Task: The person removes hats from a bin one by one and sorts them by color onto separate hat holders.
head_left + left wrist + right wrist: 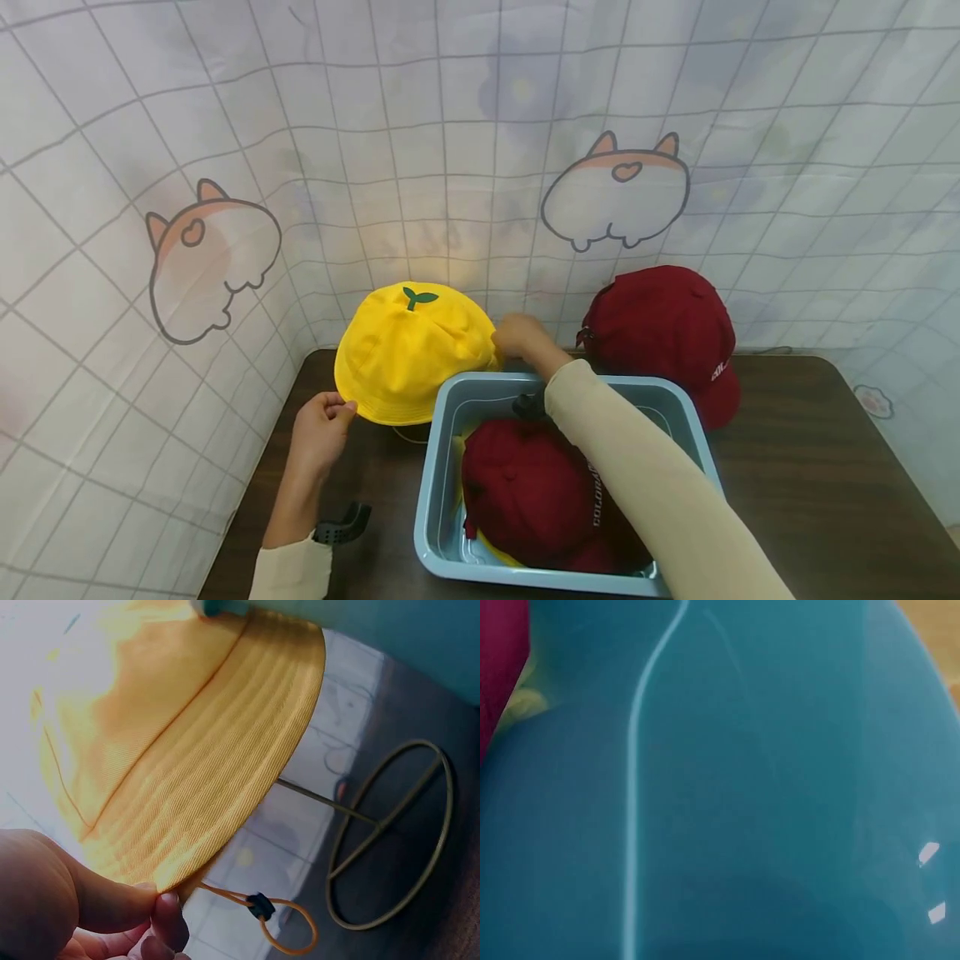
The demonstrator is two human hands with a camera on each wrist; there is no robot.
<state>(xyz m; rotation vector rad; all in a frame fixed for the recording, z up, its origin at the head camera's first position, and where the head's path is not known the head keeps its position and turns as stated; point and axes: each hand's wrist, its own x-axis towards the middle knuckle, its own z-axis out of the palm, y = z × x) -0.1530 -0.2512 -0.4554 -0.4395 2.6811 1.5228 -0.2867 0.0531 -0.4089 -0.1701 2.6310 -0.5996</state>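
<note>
The left hand [318,429] pinches the brim of the yellow bucket hat [408,346], thumb against fingers. The hat sits over a wire stand [326,801] on the desk [810,467], left of the blue basin [431,467]. The right hand [528,340] touches the hat's far edge; its fingertips are hidden, so I cannot tell whether they grip. The right wrist view misses that hand; the right sleeve [637,450] partly covers a maroon cap [525,492].

- Head view is looking forward, down.
- Left wrist view is closely facing yellow hat [187,761], shared with head.
- Right wrist's is closely facing blue tub [720,787].
</note>
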